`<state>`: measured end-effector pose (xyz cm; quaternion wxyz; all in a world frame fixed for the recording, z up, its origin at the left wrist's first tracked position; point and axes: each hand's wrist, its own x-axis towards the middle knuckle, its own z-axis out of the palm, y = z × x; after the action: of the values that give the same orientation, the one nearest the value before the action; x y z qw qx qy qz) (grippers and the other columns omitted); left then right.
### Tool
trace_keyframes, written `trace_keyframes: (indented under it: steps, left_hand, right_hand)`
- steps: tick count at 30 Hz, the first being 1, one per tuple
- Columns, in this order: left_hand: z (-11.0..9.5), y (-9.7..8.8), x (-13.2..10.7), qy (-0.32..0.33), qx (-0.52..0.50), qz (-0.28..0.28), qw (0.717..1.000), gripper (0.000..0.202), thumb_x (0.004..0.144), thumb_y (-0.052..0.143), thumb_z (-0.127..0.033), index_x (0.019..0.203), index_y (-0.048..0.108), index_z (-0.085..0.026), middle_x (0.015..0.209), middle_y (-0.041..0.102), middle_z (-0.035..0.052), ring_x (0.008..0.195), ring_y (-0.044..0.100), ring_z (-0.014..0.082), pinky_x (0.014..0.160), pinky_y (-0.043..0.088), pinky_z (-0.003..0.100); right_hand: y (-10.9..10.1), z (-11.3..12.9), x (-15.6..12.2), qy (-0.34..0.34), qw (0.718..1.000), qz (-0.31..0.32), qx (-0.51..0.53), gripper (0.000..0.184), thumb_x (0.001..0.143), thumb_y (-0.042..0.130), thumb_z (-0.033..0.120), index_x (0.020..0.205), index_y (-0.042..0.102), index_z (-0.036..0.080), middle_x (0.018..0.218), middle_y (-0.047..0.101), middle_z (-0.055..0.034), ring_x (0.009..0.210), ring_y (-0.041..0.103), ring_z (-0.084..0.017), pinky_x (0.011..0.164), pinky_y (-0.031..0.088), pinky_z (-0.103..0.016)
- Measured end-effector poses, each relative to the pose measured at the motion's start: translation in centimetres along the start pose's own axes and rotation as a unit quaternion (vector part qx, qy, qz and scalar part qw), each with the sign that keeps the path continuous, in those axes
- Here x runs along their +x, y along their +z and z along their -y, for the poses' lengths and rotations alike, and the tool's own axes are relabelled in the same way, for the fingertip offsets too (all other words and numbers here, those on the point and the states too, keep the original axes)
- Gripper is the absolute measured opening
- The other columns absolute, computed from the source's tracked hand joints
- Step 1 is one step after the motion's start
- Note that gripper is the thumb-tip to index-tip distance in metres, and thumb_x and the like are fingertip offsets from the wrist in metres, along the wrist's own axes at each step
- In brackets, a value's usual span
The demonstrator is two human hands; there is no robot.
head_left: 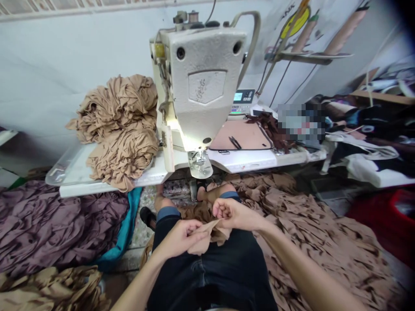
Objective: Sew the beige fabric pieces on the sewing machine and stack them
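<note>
A small piece of tan fabric point(201, 242) is stretched between my two hands above my lap. My left hand point(184, 236) pinches its left end, fingers closed on the cloth. At the other end, my right hand point(231, 214) grips the upper edge, its fingers curled. Part of the cloth hangs down between the hands, over my dark trousers. Beyond my knees stands a white sewing machine point(202, 65), its lamp lit over the needle area. A bunched pile of tan fabric point(123, 116) lies on the machine table, left of the machine head.
Black thread snips point(235, 142) lie on a pink mat point(243, 134) right of the machine. Heaps of brown fabric point(317, 233) and purple fabric point(58, 224) flank my legs. Thread cones point(306, 34) stand at the upper right. Mixed cloth point(363, 129) crowds the right side.
</note>
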<state>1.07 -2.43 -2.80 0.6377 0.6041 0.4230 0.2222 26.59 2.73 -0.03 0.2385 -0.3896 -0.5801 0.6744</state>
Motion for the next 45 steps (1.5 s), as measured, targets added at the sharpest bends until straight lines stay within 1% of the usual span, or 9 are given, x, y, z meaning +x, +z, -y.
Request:
trace_keyframes:
  steps: [4, 9, 15, 21, 29, 33, 37, 40, 45]
  left_hand:
    - [-1.4, -0.8, 0.2, 0.024, 0.027, -0.022, 0.999, 0.031, 0.099, 0.069, -0.044, 0.103, 0.081, -0.016, 0.092, 0.077, 0.0089, 0.078, 0.065, 0.0192, 0.07, 0.047, 0.027]
    - [-2.5, -0.9, 0.5, -0.004, -0.023, 0.017, 1.0, 0.027, 0.091, 0.078, -0.036, 0.108, 0.075, -0.015, 0.085, 0.069, 0.0035, 0.072, 0.061, 0.0145, 0.068, 0.048, 0.024]
    - [-2.4, -1.9, 0.2, 0.029, -0.064, -0.043, 0.997, 0.039, 0.09, 0.082, -0.039, 0.12, 0.067, -0.017, 0.089, 0.061, -0.0002, 0.078, 0.06, 0.0128, 0.073, 0.047, 0.023]
    - [-2.7, -2.4, 0.2, 0.069, -0.014, -0.064, 0.995, 0.036, 0.101, 0.069, -0.044, 0.125, 0.065, -0.017, 0.085, 0.058, -0.0009, 0.071, 0.053, 0.0117, 0.065, 0.043, 0.023]
    - [-3.4, -3.7, 0.5, 0.132, 0.037, -0.143, 0.98, 0.034, 0.101, 0.068, -0.041, 0.125, 0.071, -0.017, 0.069, 0.054, -0.0048, 0.059, 0.049, 0.0109, 0.056, 0.039, 0.021]
    - [-4.2, -4.4, 1.0, 0.193, 0.137, -0.175, 0.956, 0.029, 0.103, 0.065, -0.039, 0.116, 0.084, -0.02, 0.091, 0.078, 0.0088, 0.083, 0.069, 0.0206, 0.073, 0.054, 0.029]
    - [-5.5, -4.4, 1.4, 0.248, 0.187, -0.193, 0.931, 0.029, 0.107, 0.059, -0.033, 0.109, 0.084, -0.019, 0.092, 0.08, 0.0096, 0.083, 0.071, 0.0205, 0.075, 0.054, 0.029]
    - [-6.7, -4.3, 1.7, 0.257, 0.17, -0.216, 0.926, 0.027, 0.106, 0.061, -0.032, 0.101, 0.083, -0.018, 0.084, 0.075, 0.0066, 0.076, 0.067, 0.0177, 0.071, 0.05, 0.026]
    - [-8.2, -4.5, 2.9, 0.213, 0.052, -0.206, 0.954, 0.027, 0.105, 0.062, -0.037, 0.097, 0.079, -0.017, 0.09, 0.075, 0.0055, 0.084, 0.068, 0.0186, 0.076, 0.051, 0.025]
  right_hand:
    - [-1.2, 0.7, -0.6, 0.014, 0.996, 0.075, -0.049, 0.038, 0.077, 0.091, 0.041, 0.101, 0.077, 0.015, 0.064, 0.058, 0.0065, 0.054, 0.046, -0.009, 0.048, 0.031, -0.018]
    - [0.0, 0.0, 0.1, 0.02, 0.986, 0.155, -0.066, 0.039, 0.089, 0.081, 0.053, 0.094, 0.08, 0.014, 0.068, 0.063, 0.0026, 0.056, 0.046, -0.008, 0.049, 0.032, -0.018]
    - [-0.1, -0.8, 0.7, 0.0, 0.998, 0.057, -0.001, 0.047, 0.075, 0.093, 0.056, 0.084, 0.073, 0.014, 0.072, 0.063, 0.0018, 0.063, 0.052, -0.011, 0.057, 0.04, -0.021]
    - [0.7, 0.0, 0.9, -0.012, 0.997, 0.073, 0.005, 0.048, 0.084, 0.083, 0.062, 0.093, 0.081, 0.014, 0.072, 0.067, -0.0007, 0.063, 0.051, -0.012, 0.057, 0.039, -0.024]
    - [1.5, 2.5, 0.2, -0.114, 0.976, -0.141, -0.12, 0.034, 0.096, 0.074, 0.045, 0.081, 0.08, 0.016, 0.077, 0.073, -0.0044, 0.071, 0.061, -0.017, 0.064, 0.043, -0.028]
    - [3.1, 4.6, -1.0, -0.215, 0.926, -0.212, -0.227, 0.029, 0.103, 0.067, 0.032, 0.08, 0.077, 0.018, 0.074, 0.07, -0.0029, 0.069, 0.061, -0.016, 0.064, 0.044, -0.029]
    - [4.1, 5.9, -1.7, -0.319, 0.861, -0.26, -0.299, 0.018, 0.105, 0.064, 0.019, 0.094, 0.078, 0.018, 0.08, 0.07, -0.004, 0.072, 0.064, -0.016, 0.068, 0.048, -0.029]
    - [4.0, 6.3, -1.4, -0.356, 0.834, -0.288, -0.308, 0.014, 0.104, 0.066, 0.015, 0.098, 0.078, 0.019, 0.084, 0.071, -0.0046, 0.076, 0.065, -0.017, 0.072, 0.05, -0.03]
    - [3.0, 6.9, 0.2, -0.339, 0.838, -0.341, -0.257, 0.015, 0.101, 0.069, 0.02, 0.091, 0.079, 0.018, 0.077, 0.067, -0.0021, 0.068, 0.061, -0.016, 0.064, 0.046, -0.029]
